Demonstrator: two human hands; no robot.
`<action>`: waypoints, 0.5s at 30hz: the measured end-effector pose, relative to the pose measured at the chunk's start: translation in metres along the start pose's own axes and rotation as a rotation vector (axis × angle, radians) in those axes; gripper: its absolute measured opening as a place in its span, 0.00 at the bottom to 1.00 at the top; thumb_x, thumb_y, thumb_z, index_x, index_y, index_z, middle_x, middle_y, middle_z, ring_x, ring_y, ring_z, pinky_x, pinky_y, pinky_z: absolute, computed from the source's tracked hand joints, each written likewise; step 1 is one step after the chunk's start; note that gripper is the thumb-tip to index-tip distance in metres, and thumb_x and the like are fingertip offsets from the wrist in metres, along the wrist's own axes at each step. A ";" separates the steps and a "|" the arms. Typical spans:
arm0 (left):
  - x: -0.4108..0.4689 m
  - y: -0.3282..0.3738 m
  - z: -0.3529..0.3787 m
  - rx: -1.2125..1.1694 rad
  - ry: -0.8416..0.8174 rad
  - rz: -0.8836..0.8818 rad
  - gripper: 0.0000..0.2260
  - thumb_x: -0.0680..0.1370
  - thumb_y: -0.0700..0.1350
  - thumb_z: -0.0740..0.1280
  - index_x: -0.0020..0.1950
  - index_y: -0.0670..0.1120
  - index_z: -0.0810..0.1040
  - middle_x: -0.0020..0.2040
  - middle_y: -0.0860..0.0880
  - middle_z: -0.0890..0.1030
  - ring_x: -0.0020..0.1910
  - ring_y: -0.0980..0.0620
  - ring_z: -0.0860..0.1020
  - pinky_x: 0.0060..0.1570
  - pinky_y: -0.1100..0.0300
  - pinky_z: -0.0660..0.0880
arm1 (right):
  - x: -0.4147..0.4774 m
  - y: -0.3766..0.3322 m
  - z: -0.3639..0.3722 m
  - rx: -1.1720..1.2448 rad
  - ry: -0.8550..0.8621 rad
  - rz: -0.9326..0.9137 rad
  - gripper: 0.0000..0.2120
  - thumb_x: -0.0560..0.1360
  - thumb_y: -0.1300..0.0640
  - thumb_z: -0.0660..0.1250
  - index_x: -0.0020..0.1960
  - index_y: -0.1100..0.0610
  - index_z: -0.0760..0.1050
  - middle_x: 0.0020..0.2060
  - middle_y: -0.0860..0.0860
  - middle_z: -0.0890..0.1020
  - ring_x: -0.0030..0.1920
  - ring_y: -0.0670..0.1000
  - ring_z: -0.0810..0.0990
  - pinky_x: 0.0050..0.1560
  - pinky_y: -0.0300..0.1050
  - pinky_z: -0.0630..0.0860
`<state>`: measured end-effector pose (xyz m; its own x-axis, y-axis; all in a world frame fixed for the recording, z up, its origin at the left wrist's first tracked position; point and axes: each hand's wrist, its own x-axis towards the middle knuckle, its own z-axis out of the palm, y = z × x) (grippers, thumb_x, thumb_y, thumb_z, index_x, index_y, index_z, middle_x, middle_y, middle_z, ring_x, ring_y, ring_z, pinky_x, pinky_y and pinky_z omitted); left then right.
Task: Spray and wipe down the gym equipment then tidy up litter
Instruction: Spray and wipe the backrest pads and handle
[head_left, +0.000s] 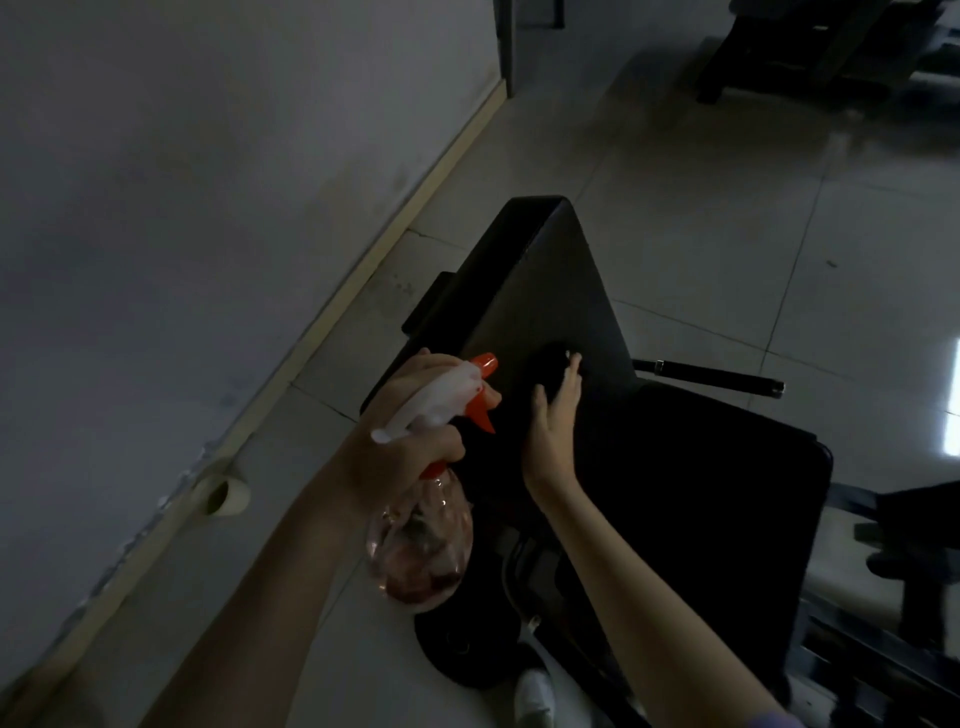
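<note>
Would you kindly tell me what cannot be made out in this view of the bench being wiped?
Head view, dim light:
- Dark cloth under the right hand: edges lost against the black bench pad, partly covered by that hand.
- Whether the pad is wet: too dark.
- Liquid level in the spray bottle held by the left hand: reflections blur it.
- The equipment at top right: cut off by the frame edge, in shadow.

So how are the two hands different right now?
The left hand curls round the spray bottle, up in the air; the right hand lies flat, fingers straight, pressing a dark cloth onto the bench pad. Both are bare.
</note>
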<state>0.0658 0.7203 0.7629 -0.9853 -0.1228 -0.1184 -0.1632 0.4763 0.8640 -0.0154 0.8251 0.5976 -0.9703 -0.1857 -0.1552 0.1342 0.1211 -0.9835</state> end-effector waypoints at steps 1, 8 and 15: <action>0.001 -0.001 0.000 0.014 0.010 0.001 0.15 0.66 0.34 0.67 0.47 0.50 0.82 0.50 0.58 0.81 0.58 0.65 0.74 0.65 0.66 0.63 | 0.007 0.007 -0.004 -0.038 0.026 0.015 0.27 0.83 0.52 0.53 0.77 0.51 0.46 0.77 0.48 0.46 0.76 0.47 0.42 0.73 0.45 0.44; 0.003 -0.004 -0.002 0.007 -0.022 -0.011 0.17 0.64 0.38 0.65 0.50 0.46 0.81 0.55 0.50 0.80 0.61 0.57 0.74 0.65 0.66 0.65 | 0.023 0.017 -0.004 0.087 0.184 0.466 0.28 0.82 0.49 0.51 0.78 0.55 0.44 0.77 0.55 0.51 0.77 0.55 0.48 0.75 0.55 0.49; 0.002 -0.005 -0.003 0.012 -0.026 -0.020 0.16 0.64 0.38 0.65 0.49 0.49 0.81 0.55 0.51 0.80 0.62 0.57 0.73 0.67 0.67 0.62 | -0.032 0.023 0.015 0.034 0.088 0.100 0.31 0.79 0.44 0.52 0.78 0.49 0.43 0.77 0.46 0.49 0.76 0.46 0.44 0.75 0.51 0.44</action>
<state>0.0644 0.7148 0.7594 -0.9827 -0.1102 -0.1486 -0.1837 0.4842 0.8555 0.0216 0.8195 0.5782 -0.9655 -0.0881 -0.2452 0.2362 0.1013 -0.9664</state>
